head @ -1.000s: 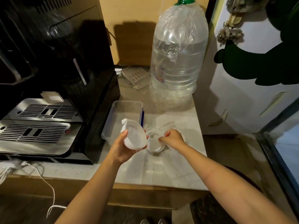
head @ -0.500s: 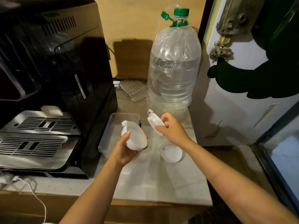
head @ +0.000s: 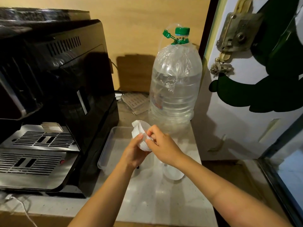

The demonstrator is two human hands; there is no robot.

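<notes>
The water bottle (head: 176, 89) is rendered in clear, ribbed plastic, topped by a green cap (head: 182, 31). In front of it, milky white is seen on the small tubs (head: 139, 129). Left of it, the coffee machine (head: 68, 76) is finished in glossy black, its drip tray (head: 32, 161) in slotted silver.

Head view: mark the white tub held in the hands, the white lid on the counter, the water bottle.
white tub (head: 139, 128), head view, upper wall near the rim.
white lid (head: 174, 174), head view, its middle.
water bottle (head: 176, 89), head view, mid body.
</notes>
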